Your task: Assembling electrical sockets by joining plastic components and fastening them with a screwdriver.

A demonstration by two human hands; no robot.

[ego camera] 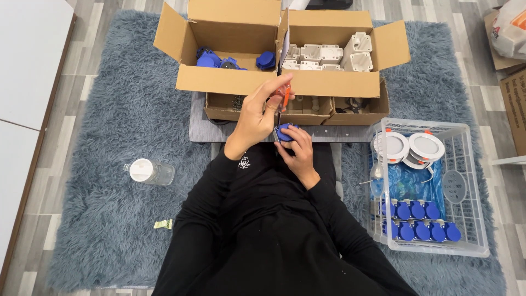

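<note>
In front of my chest, above my lap, my left hand (257, 118) closes around the orange handle of a screwdriver (282, 98), fingers wrapped tight on it, the shaft pointing down into the blue socket part (284, 132). My right hand (296, 149) cups that blue part from below, fingers curled about it so it sits steady under the tip. I judge that I am in the middle of driving a screw into this piece; the next move seems to call for keeping the tip seated and the part from turning while I twist.

Just past my hands lies a grey board (200, 129), and on it two low cardboard trays (219, 107) of small hardware, too small to tell apart. Behind them stands a large open cardboard box (219, 79) split by a divider: loose blue parts (211, 59) on the left, white plastic housings (320, 55) on the right. To my right sits a clear plastic crate (471, 181) with round white lamp fittings (408, 148) at its far end and rows of finished-looking blue pieces (419, 222) at the near end.

To my left a clear bottle (149, 171) with a white cap lies on its side, and near it a small green scrap (163, 223). Everything rests on a shaggy grey-blue rug (109, 137) over a grey plank floor (49, 137); more cartons (512, 109) stand at the right edge.
</note>
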